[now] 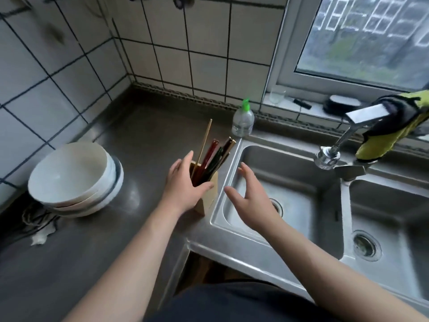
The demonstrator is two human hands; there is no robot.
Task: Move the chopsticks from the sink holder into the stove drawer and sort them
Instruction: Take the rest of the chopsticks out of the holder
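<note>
A wooden chopstick holder [210, 198] stands on the steel counter just left of the sink's rim. Several chopsticks [212, 159] lean in it, red, dark and pale wood, their tops tilted to the right. My left hand [185, 182] holds the holder, the thumb across its front face and the fingers along its far left side. My right hand [248, 196] hovers over the left basin, a little right of the holder, fingers spread and holding nothing. No drawer or stove is in view.
Stacked white bowls [72, 175] sit on the counter at left. A soap bottle with a green pump [243, 120] stands behind the double sink [234, 159]. The faucet [334, 147] and a yellow-green glove [390, 133] are at right. Tiled walls close off the corner.
</note>
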